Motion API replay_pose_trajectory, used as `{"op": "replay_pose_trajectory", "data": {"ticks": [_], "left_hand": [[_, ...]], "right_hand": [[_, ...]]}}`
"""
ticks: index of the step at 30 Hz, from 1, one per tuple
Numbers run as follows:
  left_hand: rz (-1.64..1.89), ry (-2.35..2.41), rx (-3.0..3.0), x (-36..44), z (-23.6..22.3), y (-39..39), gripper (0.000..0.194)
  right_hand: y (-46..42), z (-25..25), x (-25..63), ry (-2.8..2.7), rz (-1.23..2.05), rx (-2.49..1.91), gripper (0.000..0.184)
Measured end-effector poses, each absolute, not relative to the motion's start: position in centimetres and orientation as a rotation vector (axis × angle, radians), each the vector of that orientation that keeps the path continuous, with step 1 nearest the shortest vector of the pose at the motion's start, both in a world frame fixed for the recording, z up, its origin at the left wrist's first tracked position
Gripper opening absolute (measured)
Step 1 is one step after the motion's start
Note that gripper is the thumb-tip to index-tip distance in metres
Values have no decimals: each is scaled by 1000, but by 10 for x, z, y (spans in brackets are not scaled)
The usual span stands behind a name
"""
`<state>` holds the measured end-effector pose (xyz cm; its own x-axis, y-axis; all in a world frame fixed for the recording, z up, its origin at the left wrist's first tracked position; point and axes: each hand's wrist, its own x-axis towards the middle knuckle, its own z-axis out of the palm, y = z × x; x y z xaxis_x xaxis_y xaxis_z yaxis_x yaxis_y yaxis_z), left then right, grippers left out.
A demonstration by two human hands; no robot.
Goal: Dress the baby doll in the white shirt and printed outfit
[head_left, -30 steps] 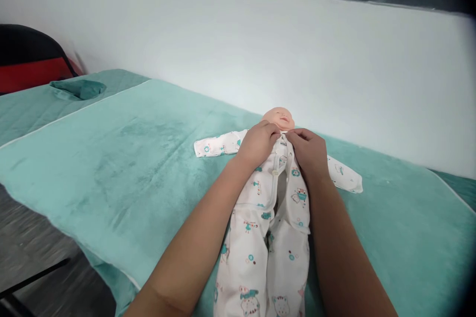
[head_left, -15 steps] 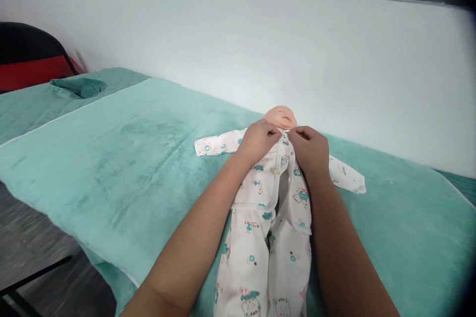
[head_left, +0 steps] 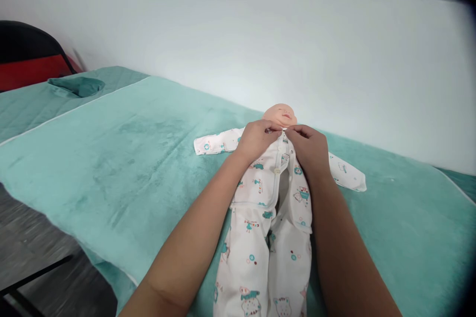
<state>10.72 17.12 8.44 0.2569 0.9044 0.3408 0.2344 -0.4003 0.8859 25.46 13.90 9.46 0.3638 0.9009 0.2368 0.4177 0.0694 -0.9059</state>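
Note:
A baby doll (head_left: 281, 113) lies on its back, dressed in a white printed jacket (head_left: 256, 185) and matching trousers (head_left: 249, 252). Just under its chin, my left hand (head_left: 257, 139) pinches the jacket's collar edge. My right hand (head_left: 308, 146) pinches the opposite collar edge, its fingertips almost meeting those of the left. Between the fingers the fastening itself is too small to make out. Lower on the front, a pale button (head_left: 277, 171) shows on the left flap, and the two flaps hang apart below it. Both jacket sleeves stretch out sideways.
A teal plush cover (head_left: 148, 158) spreads under the doll, over a quilted bed with a face hole (head_left: 78, 87) at the far left. A white wall (head_left: 208, 34) stands behind. A black and red chair (head_left: 33, 54) is at the left edge.
Both hands stay at the collar, and their fingertips have drawn slightly closer together. The doll and clothes lie as before; the view has shifted a little.

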Motion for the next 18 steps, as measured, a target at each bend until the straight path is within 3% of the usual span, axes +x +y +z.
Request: {"op": "replay_pose_trajectory", "data": {"ticks": [18], "left_hand": [[1199, 993, 1666, 108, 79, 177, 12]], "right_hand": [[142, 93, 255, -1266, 568, -1461, 20]]}}
